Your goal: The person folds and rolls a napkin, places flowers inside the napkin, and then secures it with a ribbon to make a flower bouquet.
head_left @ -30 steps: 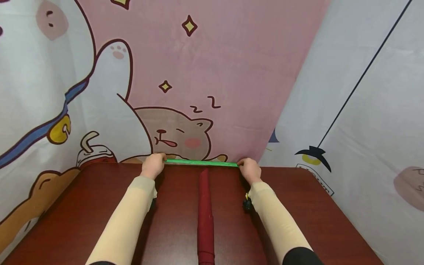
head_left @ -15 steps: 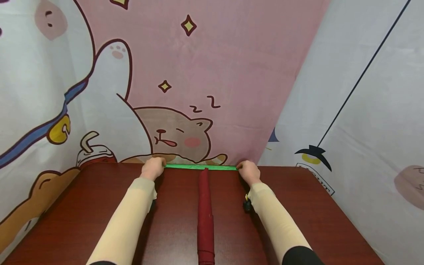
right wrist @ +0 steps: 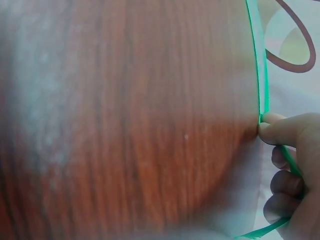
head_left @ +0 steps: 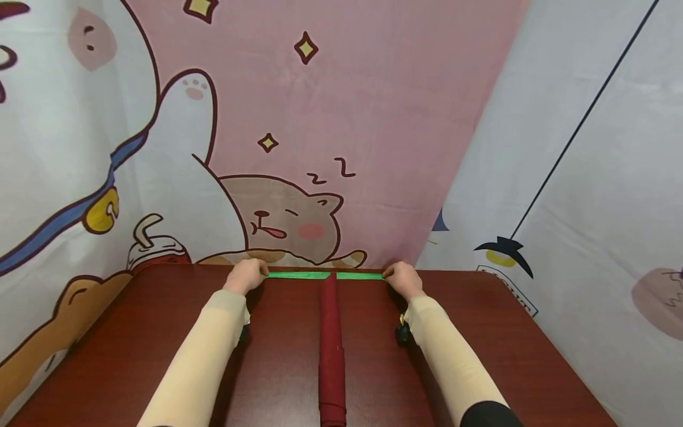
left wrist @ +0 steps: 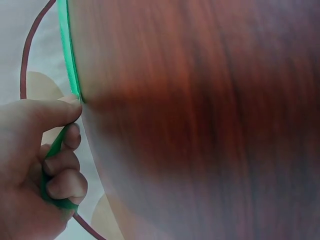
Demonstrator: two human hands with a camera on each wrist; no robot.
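Note:
A green ribbon [head_left: 299, 275] is stretched taut from side to side near the table's far edge. My left hand [head_left: 246, 276] pinches one end between thumb and forefinger. In the left wrist view, its tail [left wrist: 56, 145] runs down through the curled fingers. My right hand [head_left: 404, 279] pinches the other end the same way, with more ribbon [right wrist: 265, 231] trailing below the fingers in the right wrist view. Between my forearms lies a long, narrow dark red fabric roll [head_left: 332, 350], pointing away from me. Its tapered far tip overlaps the ribbon's middle, hiding a short bit of it.
The reddish-brown wooden table [head_left: 133, 350] has a far edge just beyond my hands. Behind it hangs a printed cloth backdrop [head_left: 395, 118] with cartoon animals. A small dark object [head_left: 402, 334] sits at my right wrist, under the cuff.
Both hands have lowered slightly and drawn the ribbon toward me. It was beyond the fabric roll's tip; now the tip overlaps it. The roll has stayed in place.

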